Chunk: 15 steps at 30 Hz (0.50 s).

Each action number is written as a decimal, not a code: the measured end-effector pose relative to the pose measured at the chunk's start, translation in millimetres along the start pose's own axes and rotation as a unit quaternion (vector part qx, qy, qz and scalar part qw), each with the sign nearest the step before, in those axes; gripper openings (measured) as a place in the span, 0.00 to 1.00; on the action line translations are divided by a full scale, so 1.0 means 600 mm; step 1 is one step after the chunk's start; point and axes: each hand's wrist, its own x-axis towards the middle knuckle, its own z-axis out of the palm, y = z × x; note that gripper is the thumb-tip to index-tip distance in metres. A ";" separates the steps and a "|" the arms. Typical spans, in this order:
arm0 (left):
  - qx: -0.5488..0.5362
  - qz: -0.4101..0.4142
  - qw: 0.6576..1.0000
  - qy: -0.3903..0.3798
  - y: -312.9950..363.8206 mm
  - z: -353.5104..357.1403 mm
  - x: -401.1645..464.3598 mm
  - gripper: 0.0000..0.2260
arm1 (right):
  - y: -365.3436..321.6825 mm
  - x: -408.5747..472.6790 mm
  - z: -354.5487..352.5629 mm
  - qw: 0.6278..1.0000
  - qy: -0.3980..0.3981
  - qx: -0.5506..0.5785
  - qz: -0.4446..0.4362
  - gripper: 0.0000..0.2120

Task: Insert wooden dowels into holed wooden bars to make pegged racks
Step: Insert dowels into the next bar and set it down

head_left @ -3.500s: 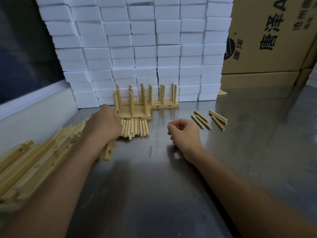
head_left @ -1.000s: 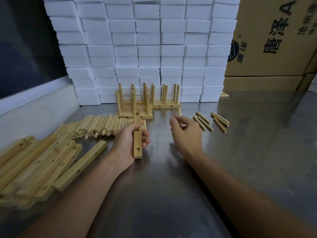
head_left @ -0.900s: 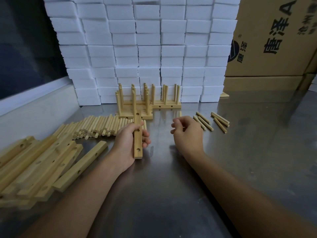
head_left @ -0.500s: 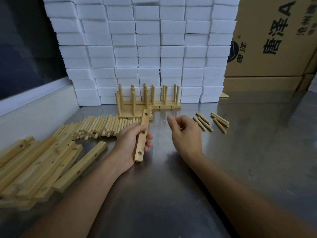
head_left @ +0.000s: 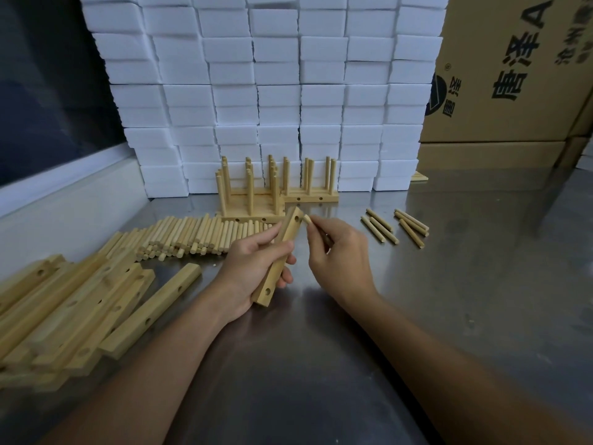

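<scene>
My left hand [head_left: 253,261] grips a holed wooden bar [head_left: 278,263], tilted with its far end raised above the steel table [head_left: 449,284]. My right hand [head_left: 338,252] pinches a short dowel [head_left: 308,219] whose tip sits just right of the bar's top hole. A row of loose dowels [head_left: 192,236] lies behind my left hand. Blank holed bars [head_left: 80,313] are piled at the left. Finished pegged racks [head_left: 256,191] stand at the back centre.
Several more dowels [head_left: 394,228] lie scattered on the table to the right of my right hand. A wall of white foam blocks [head_left: 272,91] rises behind the racks. Cardboard boxes [head_left: 513,75] stand at the back right. A pale ledge runs along the left.
My left hand picked a bar from the left pile, brought it to the centre and tilted it up. My right hand has moved its dowel tip next to the bar's top hole.
</scene>
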 end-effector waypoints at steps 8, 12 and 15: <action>0.003 0.010 1.000 0.009 -0.002 -0.002 -0.001 0.19 | -0.001 -0.002 0.002 0.997 -0.031 -0.052 -0.039 0.11; 0.032 0.024 0.999 0.012 -0.005 -0.004 0.000 0.19 | -0.001 -0.002 -0.001 0.993 -0.045 -0.101 -0.041 0.11; 0.091 0.043 0.995 0.006 -0.006 -0.001 -0.002 0.23 | 0.001 -0.004 -0.009 0.985 -0.057 -0.157 -0.039 0.10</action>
